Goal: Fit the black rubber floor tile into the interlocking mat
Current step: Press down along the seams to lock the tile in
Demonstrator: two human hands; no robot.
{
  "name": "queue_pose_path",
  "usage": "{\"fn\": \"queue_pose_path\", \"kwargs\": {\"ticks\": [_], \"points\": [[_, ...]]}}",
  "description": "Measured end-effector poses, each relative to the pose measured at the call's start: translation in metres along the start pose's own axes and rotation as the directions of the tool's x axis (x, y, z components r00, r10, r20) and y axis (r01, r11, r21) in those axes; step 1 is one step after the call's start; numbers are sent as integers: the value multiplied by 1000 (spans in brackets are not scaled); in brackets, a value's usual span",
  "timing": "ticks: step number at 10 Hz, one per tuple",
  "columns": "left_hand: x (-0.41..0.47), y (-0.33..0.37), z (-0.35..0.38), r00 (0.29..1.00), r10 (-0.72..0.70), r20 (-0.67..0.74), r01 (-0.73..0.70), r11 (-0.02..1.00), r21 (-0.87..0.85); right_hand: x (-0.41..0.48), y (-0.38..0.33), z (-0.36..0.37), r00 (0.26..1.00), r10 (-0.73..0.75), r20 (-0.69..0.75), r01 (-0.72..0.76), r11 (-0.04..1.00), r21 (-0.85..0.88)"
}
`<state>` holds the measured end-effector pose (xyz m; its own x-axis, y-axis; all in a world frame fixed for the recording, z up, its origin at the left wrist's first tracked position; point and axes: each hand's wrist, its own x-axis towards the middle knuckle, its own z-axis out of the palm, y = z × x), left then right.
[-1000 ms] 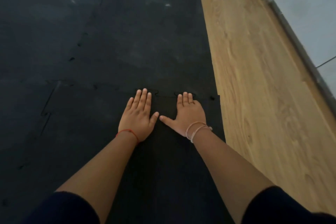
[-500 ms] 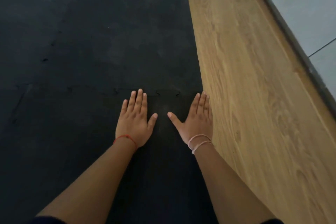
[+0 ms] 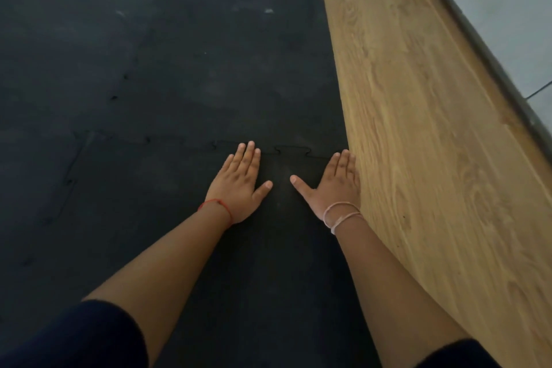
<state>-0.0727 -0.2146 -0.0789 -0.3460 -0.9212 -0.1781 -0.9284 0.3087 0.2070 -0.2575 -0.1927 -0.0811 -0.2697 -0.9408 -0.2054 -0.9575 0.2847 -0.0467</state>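
Pressing the tile home along its far seam. We see the black rubber floor tile lying flat under both forearms, its far edge meeting the interlocking mat along a jigsaw seam and its right edge running beside the wooden floor. The left hand and right hand rest palm-down, fingers extended and gripping nothing, set apart from each other with the thumbs pointing inward. We judge this spread to distribute downward pressure along the seam, so that several tabs seat at once. The fingertips of the left hand reach the joint line itself; the right hand lies at the tile's outer corner, just beside the wood, probably because an unsupported corner tends to lift. Between the hands one tab outline remains visible, suggesting the joint there is not fully flush. A second seam borders the tile at the left.
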Motion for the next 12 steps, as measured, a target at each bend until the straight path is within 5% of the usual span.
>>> {"fn": "queue_pose_path", "kwargs": {"ticks": [1, 4, 7, 9, 10, 12], "points": [[-15, -30, -4, 987, -150, -53, 149, 988, -29, -1, -27, 1, 984, -178, 19, 178, 984, -5], [-17, -48, -4, 987, -148, -54, 149, 989, 11, 4, -41, 0, 982, -183, 43, 186, 981, -62], [-22, -46, -25, 974, -163, 159, 175, 982, -68, 0, -51, -17, 981, -80, 177, 112, 977, -183], [-126, -55, 12, 957, -282, -61, 273, 954, -121, -79, -68, 11, 980, -185, 79, 191, 979, -71], [-129, -55, 14, 961, -275, -11, 272, 957, -104, -88, -67, 17, 979, -179, 99, 189, 977, -99], [-121, -69, -41, 931, -163, 327, 197, 978, -74, -85, -71, -23, 936, -160, 313, 178, 984, -30]]}}
